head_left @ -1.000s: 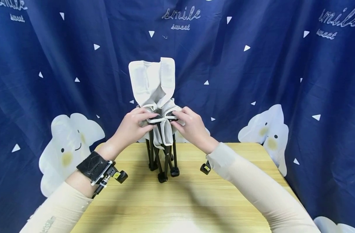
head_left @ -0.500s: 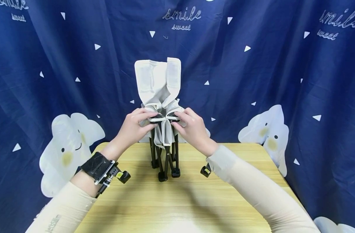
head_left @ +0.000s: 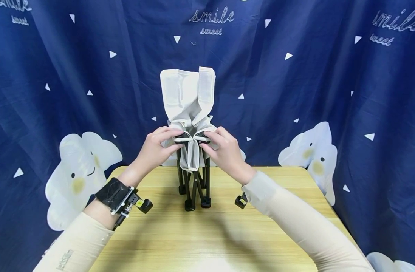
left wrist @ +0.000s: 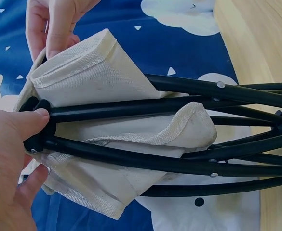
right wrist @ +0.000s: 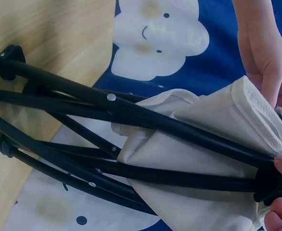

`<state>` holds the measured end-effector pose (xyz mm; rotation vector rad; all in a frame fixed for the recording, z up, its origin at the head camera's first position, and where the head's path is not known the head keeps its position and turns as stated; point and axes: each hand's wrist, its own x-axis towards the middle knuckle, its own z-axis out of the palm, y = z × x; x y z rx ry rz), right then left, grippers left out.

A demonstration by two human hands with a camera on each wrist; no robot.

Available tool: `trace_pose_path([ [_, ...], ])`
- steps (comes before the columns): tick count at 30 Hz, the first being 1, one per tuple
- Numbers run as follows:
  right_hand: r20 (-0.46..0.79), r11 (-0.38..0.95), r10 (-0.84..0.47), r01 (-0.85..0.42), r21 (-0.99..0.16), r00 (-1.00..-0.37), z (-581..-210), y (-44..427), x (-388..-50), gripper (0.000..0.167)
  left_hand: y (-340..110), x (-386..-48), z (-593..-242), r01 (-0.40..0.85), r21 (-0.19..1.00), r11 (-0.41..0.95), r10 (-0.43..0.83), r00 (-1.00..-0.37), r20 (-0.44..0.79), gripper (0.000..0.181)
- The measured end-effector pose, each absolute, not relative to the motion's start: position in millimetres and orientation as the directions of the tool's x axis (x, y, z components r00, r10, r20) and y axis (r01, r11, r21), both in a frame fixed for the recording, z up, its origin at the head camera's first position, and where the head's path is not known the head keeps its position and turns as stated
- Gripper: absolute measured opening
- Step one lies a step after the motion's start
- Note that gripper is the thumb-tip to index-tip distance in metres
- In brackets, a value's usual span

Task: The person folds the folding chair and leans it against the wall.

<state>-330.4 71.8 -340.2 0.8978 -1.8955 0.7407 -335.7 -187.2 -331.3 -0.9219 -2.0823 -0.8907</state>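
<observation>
A folding chair stands bunched together at the far part of the table, with off-white fabric (head_left: 181, 90) and thin black crossed legs (head_left: 195, 189). Its fabric flap rises at the back, and a fold hangs down in front between the legs. My left hand (head_left: 156, 144) pinches the left black corner joint (left wrist: 47, 127) at the seat's top, thumb on the near side. On the opposite side, my right hand (head_left: 225, 148) pinches the matching corner joint (right wrist: 271, 180). The two hands face each other across the gathered seat. Some fingers are hidden behind the fabric.
The chair's black feet (head_left: 189, 205) are over the light wooden table (head_left: 279, 223). Behind the table hangs a dark blue curtain (head_left: 255, 75) with clouds and triangles. Wrist cameras (head_left: 144, 206) sit on both arms.
The chair has shifted a little to the right, its flap and rear legs moving most. My left forearm has come slightly rightward. Both hands keep their grip.
</observation>
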Motion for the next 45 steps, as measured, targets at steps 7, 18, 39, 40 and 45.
trace_pose_path([
  [7, 0.886, 0.546, -0.309, -0.827, -0.132, -0.345, -342, 81, -328, 0.035, -189, -333, -333, 0.797, 0.299, 0.525, 0.333, -0.515, 0.79, 0.046],
  [18, 0.9, 0.562, -0.279, -0.817, -0.129, -0.334, -351, 97, -327, 0.04, -203, -327, -339, 0.765, 0.359, 0.534, 0.291, -0.565, 0.772, 0.059],
  [39, 0.885, 0.593, -0.275, -0.791, -0.151, -0.375, -391, 117, -327, 0.032, -229, -321, -381, 0.73, 0.376, 0.571, 0.267, -0.598, 0.756, 0.055],
  [40, 0.884, 0.594, -0.274, -0.789, -0.154, -0.379, -394, 117, -327, 0.032, -229, -321, -384, 0.727, 0.383, 0.57, 0.264, -0.603, 0.753, 0.055],
  [45, 0.873, 0.603, -0.266, -0.777, -0.18, -0.408, -404, 118, -325, 0.032, -228, -322, -398, 0.725, 0.413, 0.552, 0.256, -0.619, 0.743, 0.054],
])
